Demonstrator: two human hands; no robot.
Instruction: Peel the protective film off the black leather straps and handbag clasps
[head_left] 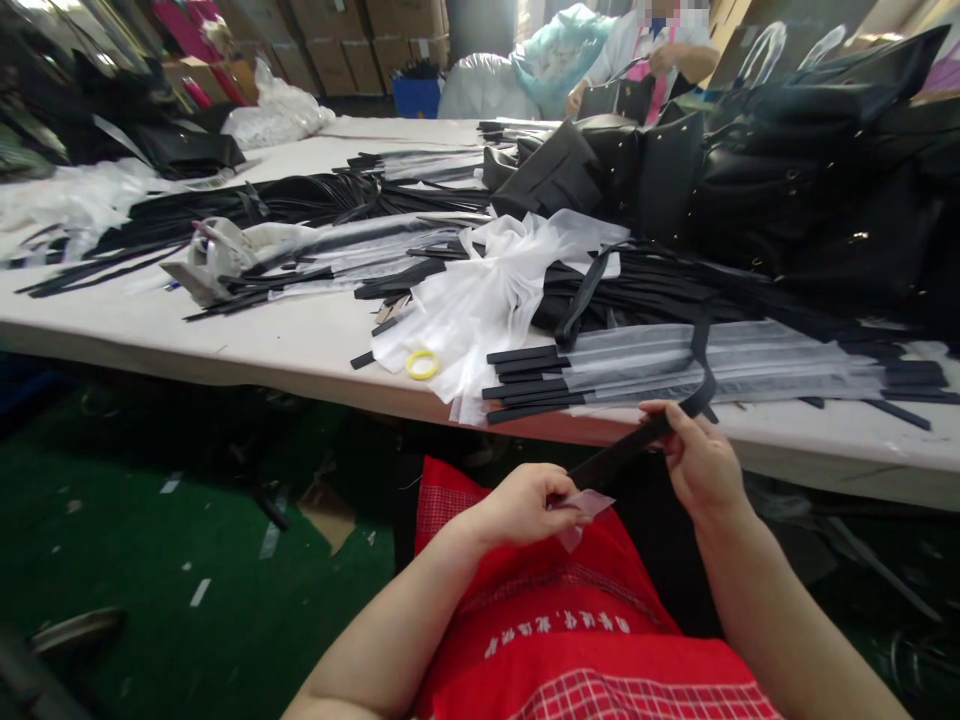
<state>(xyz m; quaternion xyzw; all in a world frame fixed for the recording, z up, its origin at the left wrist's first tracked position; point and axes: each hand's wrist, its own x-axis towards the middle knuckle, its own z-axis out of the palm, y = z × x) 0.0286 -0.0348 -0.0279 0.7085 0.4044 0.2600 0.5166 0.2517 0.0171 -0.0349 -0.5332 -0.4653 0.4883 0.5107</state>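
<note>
The strap (619, 455) is at the near edge of the table (330, 340), one stretch curving up over it. The left hand (544, 503) has its fingers clenched on the strap's near end, film (592, 502) beside them; the right hand (697, 455) pinches it farther along. On the table, clear sleeves (787, 360) hold black straps, their ends poking out. Black bags (795, 190) are heaped on its right side. Behind the table stand stacked cartons (334, 65), a blue bin (417, 97) with dark stuff in it and a bulging pale sack (487, 88). Below its near edge, a red apron (600, 665) bears white characters, probably Chinese, too slanted to read.
</note>
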